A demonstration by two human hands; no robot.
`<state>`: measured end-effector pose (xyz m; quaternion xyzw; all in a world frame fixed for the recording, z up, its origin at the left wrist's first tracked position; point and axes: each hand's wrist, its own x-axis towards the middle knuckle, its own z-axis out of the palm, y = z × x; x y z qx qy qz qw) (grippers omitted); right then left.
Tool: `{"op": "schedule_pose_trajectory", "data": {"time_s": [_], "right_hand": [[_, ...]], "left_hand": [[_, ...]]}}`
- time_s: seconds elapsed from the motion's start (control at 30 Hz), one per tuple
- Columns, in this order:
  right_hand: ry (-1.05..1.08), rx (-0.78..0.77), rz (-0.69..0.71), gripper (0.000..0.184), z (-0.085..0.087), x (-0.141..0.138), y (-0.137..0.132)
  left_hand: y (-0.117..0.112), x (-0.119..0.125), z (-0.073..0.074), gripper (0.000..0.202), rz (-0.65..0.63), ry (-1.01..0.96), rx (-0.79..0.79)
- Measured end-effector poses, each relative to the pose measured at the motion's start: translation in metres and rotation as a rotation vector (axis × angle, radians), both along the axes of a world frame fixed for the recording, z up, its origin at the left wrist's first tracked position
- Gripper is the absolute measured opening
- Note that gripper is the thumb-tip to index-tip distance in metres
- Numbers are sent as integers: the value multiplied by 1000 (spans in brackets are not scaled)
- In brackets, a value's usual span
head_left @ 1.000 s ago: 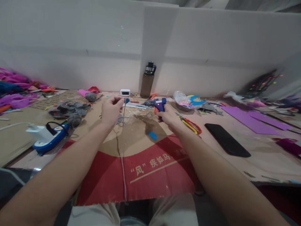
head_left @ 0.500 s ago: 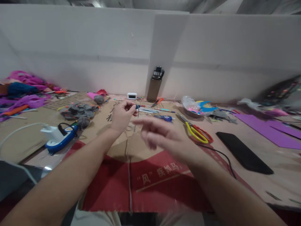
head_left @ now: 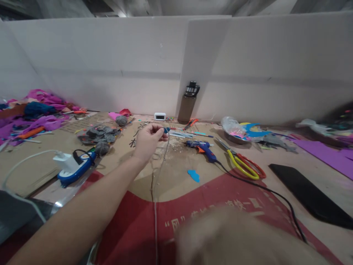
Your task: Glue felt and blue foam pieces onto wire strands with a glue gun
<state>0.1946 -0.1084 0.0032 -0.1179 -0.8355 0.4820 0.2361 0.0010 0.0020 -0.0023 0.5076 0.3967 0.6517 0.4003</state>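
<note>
My left hand [head_left: 149, 139] is raised over the cardboard, fingers pinched on a small blue piece [head_left: 166, 130]. A thin grey string [head_left: 154, 198] hangs from there down toward me. My right hand [head_left: 237, 239] is a blurred shape at the bottom edge, close to the camera, and its fingers cannot be made out. A blue glue gun [head_left: 202, 147] lies on the cardboard beyond it, its black cord [head_left: 270, 191] trailing right. A blue foam cut-out [head_left: 193, 175] lies flat near the gun.
Yellow and red scissors [head_left: 244, 165] and a black phone [head_left: 311, 200] lie to the right. A power strip with a white plug [head_left: 73, 165] and grey yarn balls [head_left: 102, 141] sit left. A bottle [head_left: 190, 102], a small clock [head_left: 160, 116] and a metal bowl [head_left: 234, 135] stand by the wall.
My right hand let go of the glue gun, which now lies on the cardboard, and drew back toward me. My left hand has kept its pinch on the blue piece.
</note>
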Motion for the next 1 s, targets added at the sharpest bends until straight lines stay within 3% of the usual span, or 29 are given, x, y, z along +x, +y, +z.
{"op": "schedule_pose_trajectory", "data": {"time_s": [0.07,0.13,0.23,0.33,0.43,0.53,0.63,0.7,0.87,1.0], "right_hand": [[112,-28,-233,12,21,-3,-7],[216,-59,-505,18,31,-9,0],[221,-38,-740,28,23,-17,27],[196,108,-914,37,4,-23,54],[322,61,-940,26,-8,-33,70],[506,-195,-905,50,-13,-45,77],[595,-421,-797,55,-14,-52,79],[611,-471,-767,48,-15,-53,79],[525,-215,-893,21,-16,-46,83],[471,-74,-948,18,-13,-43,80]], "left_hand": [[-1,1,1,10,-10,-22,-5],[-1,2,1,11,-24,-37,3],[-2,4,1,11,-41,-25,4],[-6,7,3,9,-31,56,16],[-14,9,6,10,60,305,134],[-21,9,9,10,187,566,333],[-24,8,10,12,212,661,433],[-24,8,9,12,209,670,448],[-23,11,6,12,192,628,405],[-25,14,6,16,116,493,256]]}}
